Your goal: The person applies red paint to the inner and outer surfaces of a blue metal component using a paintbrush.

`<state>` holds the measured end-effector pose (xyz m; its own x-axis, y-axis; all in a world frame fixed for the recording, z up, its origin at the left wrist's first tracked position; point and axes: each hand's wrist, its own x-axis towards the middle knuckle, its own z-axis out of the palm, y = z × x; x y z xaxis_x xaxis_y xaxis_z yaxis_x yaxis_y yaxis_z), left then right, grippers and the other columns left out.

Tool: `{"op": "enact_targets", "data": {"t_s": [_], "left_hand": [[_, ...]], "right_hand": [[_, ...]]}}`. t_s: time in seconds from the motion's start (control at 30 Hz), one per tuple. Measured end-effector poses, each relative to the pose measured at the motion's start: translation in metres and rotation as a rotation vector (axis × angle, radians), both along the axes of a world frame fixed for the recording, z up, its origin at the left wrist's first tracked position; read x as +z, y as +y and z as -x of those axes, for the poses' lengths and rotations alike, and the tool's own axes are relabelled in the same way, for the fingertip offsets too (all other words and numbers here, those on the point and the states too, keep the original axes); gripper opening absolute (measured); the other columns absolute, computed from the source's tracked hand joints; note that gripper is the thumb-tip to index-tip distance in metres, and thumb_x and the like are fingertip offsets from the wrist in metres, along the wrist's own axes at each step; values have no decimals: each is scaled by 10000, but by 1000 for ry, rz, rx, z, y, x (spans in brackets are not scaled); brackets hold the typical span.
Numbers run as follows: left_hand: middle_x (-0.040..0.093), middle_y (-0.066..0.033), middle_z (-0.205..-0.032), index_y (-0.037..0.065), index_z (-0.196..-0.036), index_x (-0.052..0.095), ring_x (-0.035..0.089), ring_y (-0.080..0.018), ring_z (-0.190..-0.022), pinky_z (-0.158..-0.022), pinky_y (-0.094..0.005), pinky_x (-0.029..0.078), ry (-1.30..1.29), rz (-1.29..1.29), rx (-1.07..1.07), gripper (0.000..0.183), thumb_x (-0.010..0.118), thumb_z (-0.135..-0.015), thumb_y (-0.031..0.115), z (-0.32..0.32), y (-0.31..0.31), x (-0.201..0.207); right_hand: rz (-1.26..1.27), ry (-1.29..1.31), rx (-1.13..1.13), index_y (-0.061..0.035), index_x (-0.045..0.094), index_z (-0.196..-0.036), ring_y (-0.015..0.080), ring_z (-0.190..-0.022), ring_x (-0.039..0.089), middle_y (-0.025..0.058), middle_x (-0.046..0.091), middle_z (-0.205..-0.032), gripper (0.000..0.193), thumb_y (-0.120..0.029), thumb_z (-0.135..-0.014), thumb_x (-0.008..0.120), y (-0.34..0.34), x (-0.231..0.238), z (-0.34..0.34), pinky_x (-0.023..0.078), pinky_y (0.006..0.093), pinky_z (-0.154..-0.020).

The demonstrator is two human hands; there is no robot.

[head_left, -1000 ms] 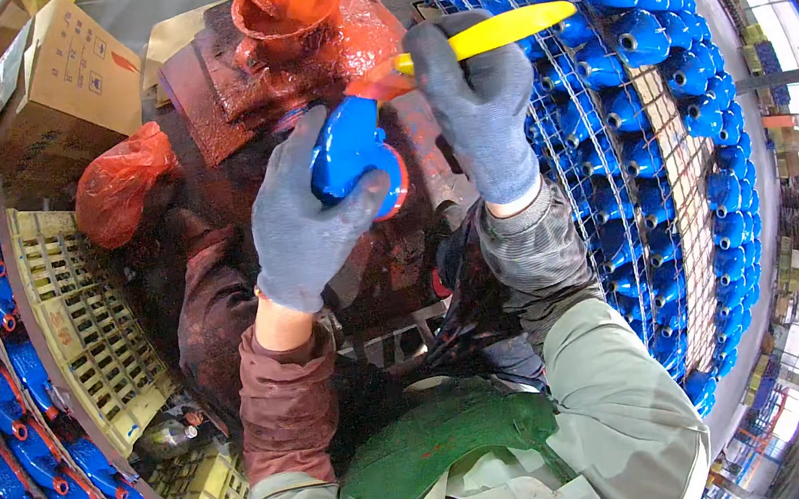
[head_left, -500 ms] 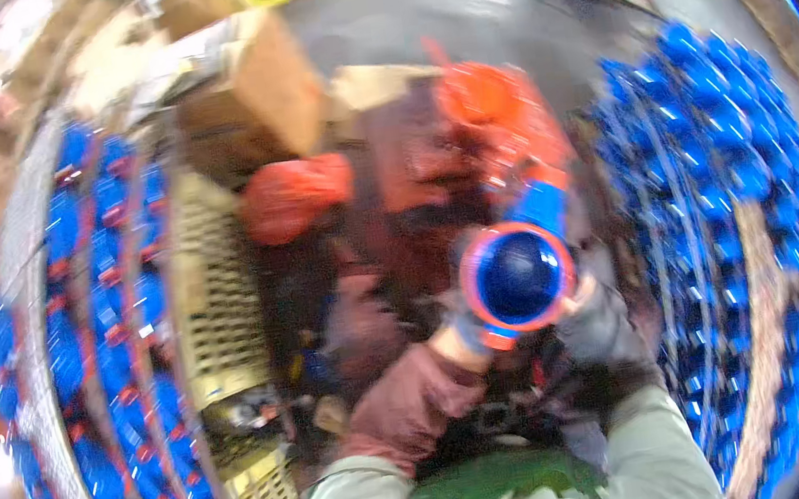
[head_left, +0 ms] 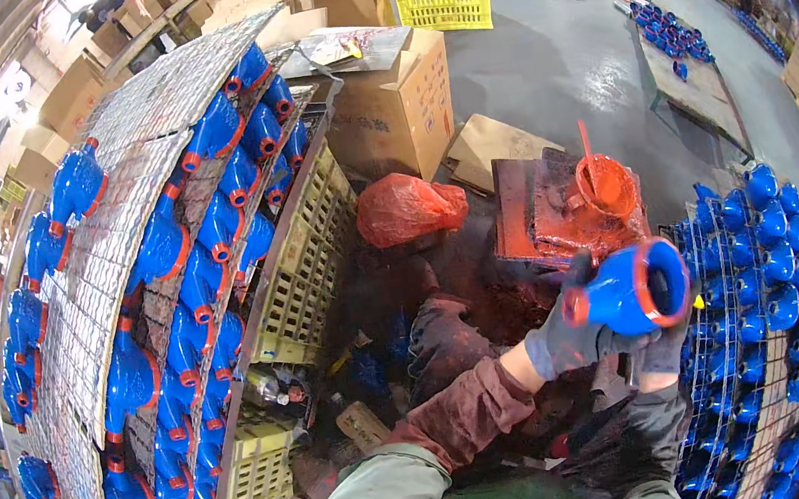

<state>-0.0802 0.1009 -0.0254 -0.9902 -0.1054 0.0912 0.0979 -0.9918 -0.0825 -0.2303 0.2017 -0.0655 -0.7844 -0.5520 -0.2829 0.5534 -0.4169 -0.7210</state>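
Note:
In my left hand, in a grey glove, is a hollow blue casting with a wide red-rimmed mouth and a narrower red-tipped end. The wide mouth faces right, and the fingers wrap the body from beneath and behind. My right hand, also gloved, is closed against the underside of the wide mouth; most of its fingers are hidden behind the casting. A small yellow tip shows beside that rim; I cannot tell what it belongs to. Just beyond stands a red paint pot with a stick in it, on a paint-covered block.
Racks of blue castings with red rims stand on the left. More blue castings are stacked on wire racks at right. Yellow crates, a red plastic bag and a cardboard box lie ahead to the left.
The view has swung, and the racks and paint pot sit differently in it. The casting has turned from its mouth facing up at me to its mouth facing right.

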Motion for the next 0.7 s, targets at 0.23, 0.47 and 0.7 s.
{"op": "enact_targets", "data": {"t_s": [0.23, 0.47, 0.7], "left_hand": [[575, -118, -1161, 49, -1341, 408, 604, -252, -1041, -885, -388, 530, -354, 775, 614, 685, 729, -810, 340, -1, -3, -28], [460, -221, -1277, 68, -1319, 365, 474, -396, -1168, -987, -503, 401, -247, 2105, 1184, 803, 829, -684, 229, -58, 4, -23], [504, -140, -1267, 185, -1087, 536, 501, -438, -1150, -921, -581, 423, 165, 2263, 1460, 512, 808, -652, 185, -94, 74, 6]], "right_hand": [[-275, 212, -407, -32, 604, -1084, 157, -739, 594, 76, 640, -894, 456, -462, -950, 528, 119, -79, -25, 493, 274, -663], [-639, 651, -304, -33, 637, -1076, 85, -557, 513, 30, 621, -765, 372, -348, -997, 456, 136, 82, -117, 376, 215, -474], [-139, 800, -336, 26, 669, -1004, 109, -653, 567, 132, 670, -937, 319, -272, -916, 595, 176, 101, -136, 456, 244, -555]]}}
